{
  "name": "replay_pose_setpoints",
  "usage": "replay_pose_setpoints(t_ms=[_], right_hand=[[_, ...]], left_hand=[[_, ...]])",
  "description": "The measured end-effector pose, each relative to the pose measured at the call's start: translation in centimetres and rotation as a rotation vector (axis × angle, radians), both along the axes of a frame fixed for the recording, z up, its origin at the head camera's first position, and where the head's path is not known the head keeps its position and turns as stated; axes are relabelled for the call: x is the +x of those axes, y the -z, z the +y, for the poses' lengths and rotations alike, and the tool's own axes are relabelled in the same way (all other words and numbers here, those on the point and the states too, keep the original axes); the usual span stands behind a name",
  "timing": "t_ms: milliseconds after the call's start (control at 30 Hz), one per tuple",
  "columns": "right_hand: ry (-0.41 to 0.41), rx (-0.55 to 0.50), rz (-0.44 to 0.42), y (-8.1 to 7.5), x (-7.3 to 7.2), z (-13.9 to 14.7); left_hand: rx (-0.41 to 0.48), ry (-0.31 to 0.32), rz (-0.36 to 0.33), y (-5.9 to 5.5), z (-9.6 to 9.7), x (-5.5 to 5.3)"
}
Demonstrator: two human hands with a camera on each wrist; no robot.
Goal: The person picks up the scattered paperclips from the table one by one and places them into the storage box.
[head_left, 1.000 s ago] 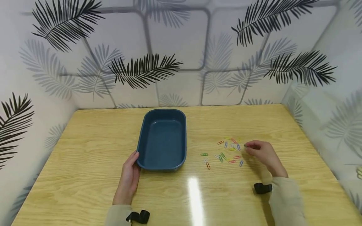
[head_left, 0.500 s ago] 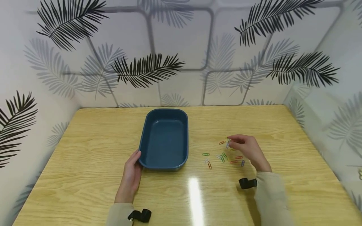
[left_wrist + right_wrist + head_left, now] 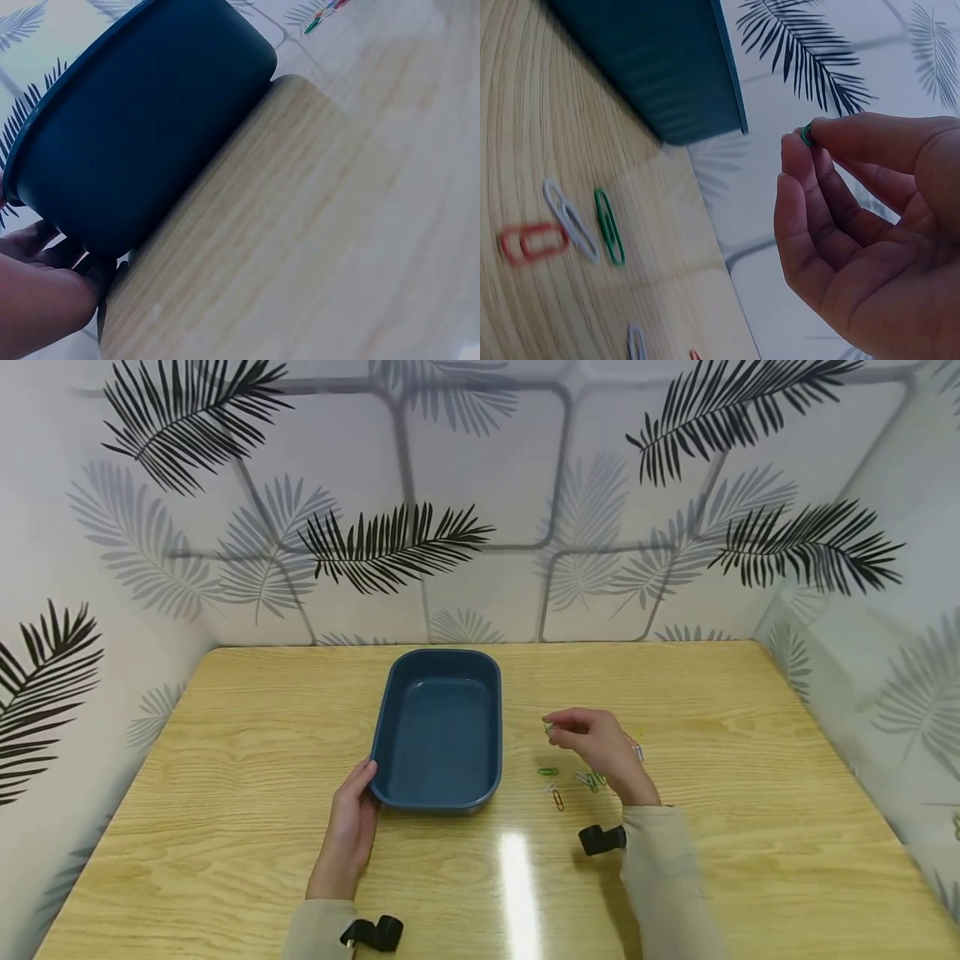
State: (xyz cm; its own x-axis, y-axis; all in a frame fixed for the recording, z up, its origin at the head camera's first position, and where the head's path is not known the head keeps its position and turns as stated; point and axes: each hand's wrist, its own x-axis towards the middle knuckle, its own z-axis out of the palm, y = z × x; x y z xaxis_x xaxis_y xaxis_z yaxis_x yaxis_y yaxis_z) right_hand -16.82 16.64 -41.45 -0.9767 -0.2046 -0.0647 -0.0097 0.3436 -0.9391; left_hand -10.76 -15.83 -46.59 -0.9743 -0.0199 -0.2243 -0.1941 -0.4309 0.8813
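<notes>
A dark blue rectangular bin (image 3: 447, 739) sits on the wooden table. My left hand (image 3: 347, 827) holds its near left corner, thumb on the rim; in the left wrist view the fingers (image 3: 67, 253) curl against its lower wall. Between thumb and fingertips, my right hand (image 3: 606, 753) pinches a green paper clip (image 3: 806, 136), mostly covered by the fingers. That hand is raised above the table, to the right of the bin. Below it lie loose paper clips, among them a green one (image 3: 609, 229), a white one (image 3: 571, 219) and a red one (image 3: 534, 241).
More paper clips (image 3: 592, 781) lie scattered right of the bin, some hidden behind the right hand and forearm. A leaf-patterned wall (image 3: 480, 593) stands behind the table (image 3: 247, 760). Black wrist cameras (image 3: 602, 839) stick out from both sleeves.
My right hand has moved left across the scattered clips toward the bin, holding the green paper clip. The left hand and the bin stay in place; the head view shifted slightly.
</notes>
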Motion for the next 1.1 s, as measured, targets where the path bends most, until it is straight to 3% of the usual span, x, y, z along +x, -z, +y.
replay_pose_setpoints(t_ms=[767, 1100], right_hand=[[-0.204, -0.013, 0.076, -0.3, 1.4, -6.7], [-0.189, 0.022, 0.078, -0.1, 1.6, -7.1]], left_hand=[[0.014, 0.003, -0.014, -0.1, 0.1, 0.0], [0.021, -0.02, -0.024, -0.2, 0.2, -0.1]])
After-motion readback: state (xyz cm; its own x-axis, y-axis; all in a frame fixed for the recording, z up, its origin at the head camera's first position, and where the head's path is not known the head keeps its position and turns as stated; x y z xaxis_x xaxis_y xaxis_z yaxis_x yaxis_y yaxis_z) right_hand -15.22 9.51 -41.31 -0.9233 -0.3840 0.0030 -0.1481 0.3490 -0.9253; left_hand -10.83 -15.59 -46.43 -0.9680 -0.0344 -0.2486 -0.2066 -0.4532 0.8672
